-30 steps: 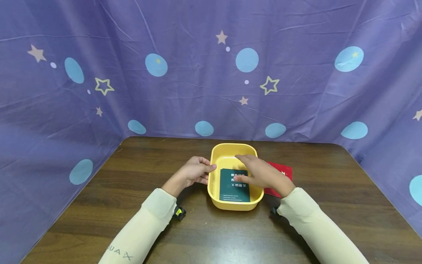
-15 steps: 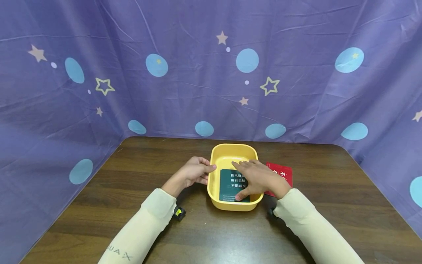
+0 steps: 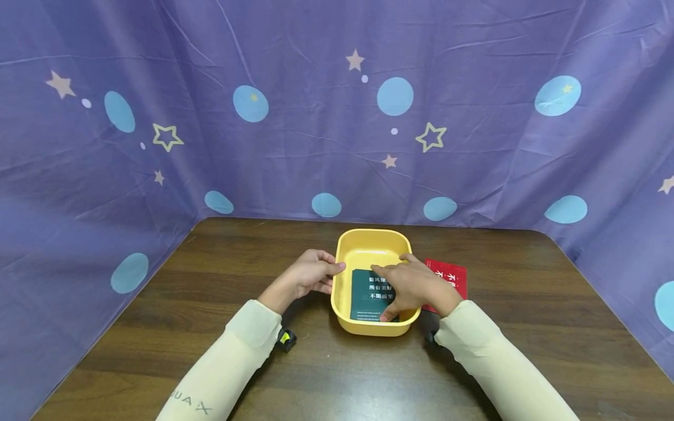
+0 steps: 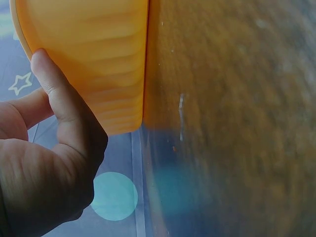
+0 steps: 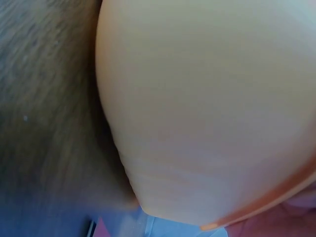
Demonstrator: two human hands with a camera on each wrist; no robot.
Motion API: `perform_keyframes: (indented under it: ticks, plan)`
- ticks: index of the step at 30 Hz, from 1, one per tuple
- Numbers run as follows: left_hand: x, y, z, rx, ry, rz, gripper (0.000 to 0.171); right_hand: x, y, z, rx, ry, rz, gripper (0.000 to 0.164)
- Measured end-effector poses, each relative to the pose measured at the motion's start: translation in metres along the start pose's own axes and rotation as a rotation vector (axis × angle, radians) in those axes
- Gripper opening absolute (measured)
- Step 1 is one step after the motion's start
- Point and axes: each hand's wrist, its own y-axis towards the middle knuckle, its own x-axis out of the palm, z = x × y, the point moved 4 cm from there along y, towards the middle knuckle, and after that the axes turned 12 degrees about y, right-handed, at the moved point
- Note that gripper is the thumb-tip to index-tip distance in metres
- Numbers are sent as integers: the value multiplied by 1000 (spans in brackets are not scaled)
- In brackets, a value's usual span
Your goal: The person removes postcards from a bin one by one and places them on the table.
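A yellow plastic basin stands on the table in the head view. My left hand holds its left rim, thumb over the edge and fingers beneath outside; in the left wrist view the hand lies against the outer wall. Dark green printed cards, apparently more than one, lie flat inside the basin. Over their right part my right hand reaches down, fingers spread, thumb near the lower edge and index finger near the upper edge. Whether it grips them is hidden. The right wrist view mostly shows the basin's wall.
A red printed card or booklet lies right of the basin, partly behind my right hand. The brown wooden table ends at a purple curtain with stars and blue dots. Each wrist carries a black camera mount.
My right hand has moved down and toward me over the green cards, and its spread has narrowed slightly. More of the red card shows. The left hand and basin have stayed put.
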Motion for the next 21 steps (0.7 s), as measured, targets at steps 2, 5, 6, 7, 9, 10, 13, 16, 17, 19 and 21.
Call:
perform_keyframes:
  ticks: [2,5,6,7,9,10,13,16,17,19,21]
  plan:
    - [0,0,0,1,-1,0,27,0,0,0,6,6,1,115]
    - [0,0,0,2,0,-1,27,0,1,0,15,10,9,115]
    - [0,1,-1,2,-1,-3,27,0,1,0,17,7,16,115]
    - [0,1,-1,3,0,-3,28,0,1,0,13,9,29,115]
    - [-1,1,-1,3,0,-2,28,-1,1,-1,5,20,57,116]
    - [-1,1,-1,2,-1,-2,28,-1,1,-1,0,27,72,116]
    - [-2,1,-1,-1,0,1,28,-3,1,-1,-15,60,111,118]
    - [-2,1,-1,-4,-5,-2,29,-5,1,1,-3,118,128,116]
    - [-2,1,-1,-3,-5,-2,29,-6,1,2,-1,140,134,115]
    - [-2,2,-1,-2,-8,-2,29,-7,1,3,12,188,148,110]
    - [-1,3,-1,-1,-9,-1,29,-10,1,5,17,230,163,105]
